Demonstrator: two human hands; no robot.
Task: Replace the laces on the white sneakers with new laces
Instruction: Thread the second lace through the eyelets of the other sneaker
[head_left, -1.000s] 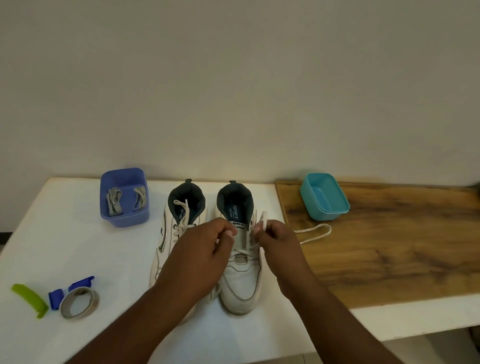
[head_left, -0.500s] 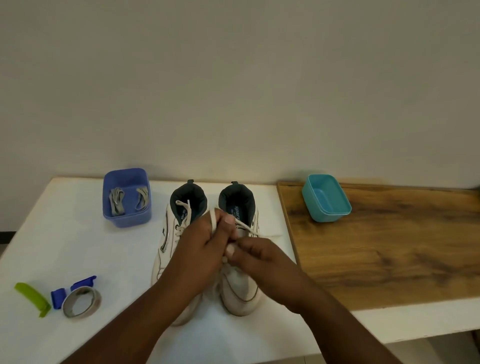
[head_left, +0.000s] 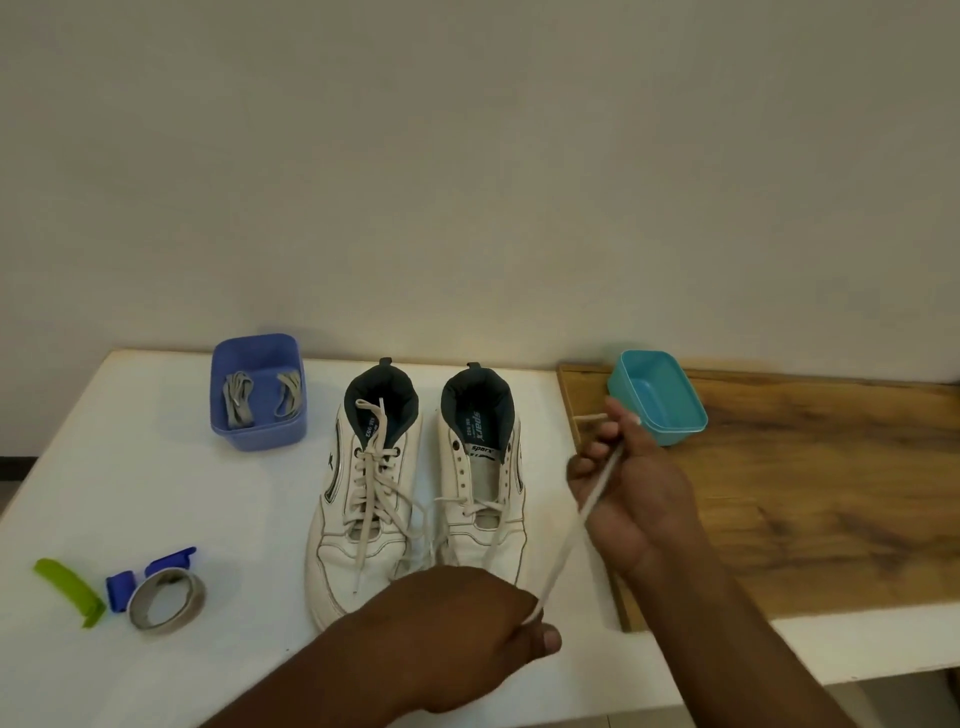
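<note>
Two white sneakers stand side by side on the white table, toes toward me. The left sneaker (head_left: 363, 493) is fully laced. The right sneaker (head_left: 483, 478) has its upper eyelets bare; only the lowest rows hold the old white lace (head_left: 582, 514). That lace runs taut between my hands. My left hand (head_left: 457, 623) pinches it in front of the right shoe's toe. My right hand (head_left: 628, 493) grips the lace to the right of the shoe, its end poking out by my thumb. Grey new laces (head_left: 239, 397) lie in the purple tub (head_left: 260, 434).
A teal tub (head_left: 662, 395) sits on the wooden board (head_left: 805, 493) right of the shoes, just beyond my right hand. At front left lie a tape roll (head_left: 166, 600), blue clips (head_left: 122, 590) and a green clip (head_left: 70, 590). A wall runs close behind the table.
Both hands left the right shoe's tongue. The left drew back toward me and the right swung out to the right, pulling the lace out of the upper eyelets and stretching it taut.
</note>
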